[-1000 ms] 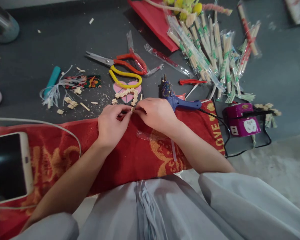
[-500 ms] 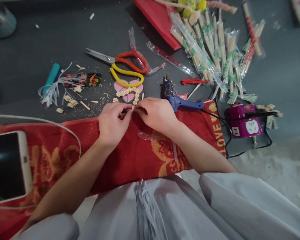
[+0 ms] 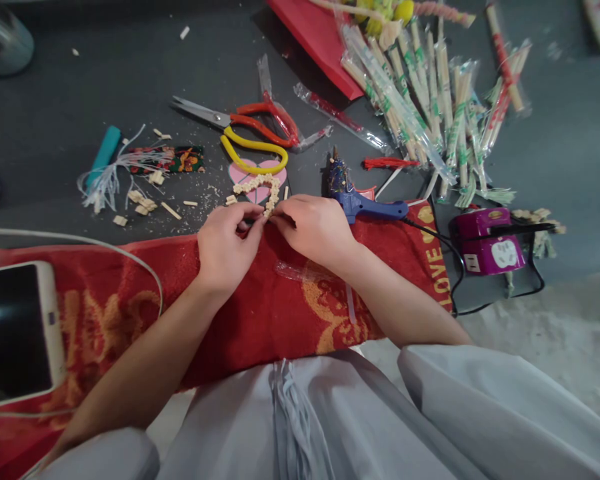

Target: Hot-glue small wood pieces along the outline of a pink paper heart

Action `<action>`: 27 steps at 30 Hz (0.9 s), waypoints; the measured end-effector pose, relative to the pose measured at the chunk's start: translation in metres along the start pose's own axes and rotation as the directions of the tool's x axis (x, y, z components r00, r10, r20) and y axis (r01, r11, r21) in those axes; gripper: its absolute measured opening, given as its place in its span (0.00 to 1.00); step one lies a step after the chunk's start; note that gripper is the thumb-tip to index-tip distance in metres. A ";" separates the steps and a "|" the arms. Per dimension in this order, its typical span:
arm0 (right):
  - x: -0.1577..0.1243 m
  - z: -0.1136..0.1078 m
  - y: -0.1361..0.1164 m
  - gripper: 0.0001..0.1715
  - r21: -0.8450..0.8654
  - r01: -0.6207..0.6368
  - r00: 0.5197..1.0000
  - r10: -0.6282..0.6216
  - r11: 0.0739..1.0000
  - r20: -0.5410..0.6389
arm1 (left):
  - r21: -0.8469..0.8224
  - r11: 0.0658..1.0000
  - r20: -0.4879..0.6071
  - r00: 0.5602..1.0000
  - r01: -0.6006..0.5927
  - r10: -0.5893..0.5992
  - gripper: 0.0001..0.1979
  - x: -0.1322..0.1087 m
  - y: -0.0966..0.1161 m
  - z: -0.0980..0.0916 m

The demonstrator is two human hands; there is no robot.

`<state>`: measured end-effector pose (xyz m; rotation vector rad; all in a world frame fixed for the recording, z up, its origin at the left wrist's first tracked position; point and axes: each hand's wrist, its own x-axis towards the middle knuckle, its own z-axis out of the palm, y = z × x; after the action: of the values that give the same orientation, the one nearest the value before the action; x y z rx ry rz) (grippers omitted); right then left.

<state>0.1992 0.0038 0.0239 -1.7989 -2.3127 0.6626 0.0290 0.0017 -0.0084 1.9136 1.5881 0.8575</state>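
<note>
A curved strand of small pale wooden pieces (image 3: 273,190) arches up from my fingertips. My left hand (image 3: 227,243) pinches at its lower end, thumb against forefinger. My right hand (image 3: 317,227) meets it there, its fingers also closed on the strand's end; the exact grip is hidden. Just behind the strand lies a pink heart-shaped piece (image 3: 250,170), partly covered by the scissors (image 3: 255,150) with one yellow and one orange handle. A blue glue gun (image 3: 353,200) rests beside my right hand, its tip pointing away from me.
Under my wrists is a red towel (image 3: 250,307). A phone (image 3: 17,333) with a white cable lies at left. Cut wooden bits (image 3: 143,203) and a teal stick (image 3: 103,157) lie left of centre. Wrapped chopsticks (image 3: 415,100) fill the back right, and a purple power socket (image 3: 487,240) stands at right.
Both hands stay almost in place, with fingertips still together at the strand's lower end. The whole view has shifted very slightly.
</note>
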 end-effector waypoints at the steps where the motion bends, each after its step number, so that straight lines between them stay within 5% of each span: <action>1: 0.000 0.000 0.000 0.18 0.003 -0.001 1.000 0.001 1.000 -0.002 | -0.003 1.000 -0.002 1.000 0.001 -0.001 0.07 0.000 0.000 0.000; 10: 0.001 0.000 0.001 0.17 0.013 -0.007 1.000 0.007 1.000 -0.011 | -0.003 1.000 0.016 1.000 0.016 -0.015 0.04 -0.004 0.002 -0.003; 27: -0.002 0.000 0.001 0.17 -0.014 -0.036 0.999 0.037 0.999 0.016 | -0.003 0.991 0.021 0.990 -0.136 0.136 0.09 -0.018 0.006 -0.009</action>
<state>0.2005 0.0020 0.0242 -1.8525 -2.3055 0.6712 0.0244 -0.0167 -0.0009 2.0420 1.4573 0.8900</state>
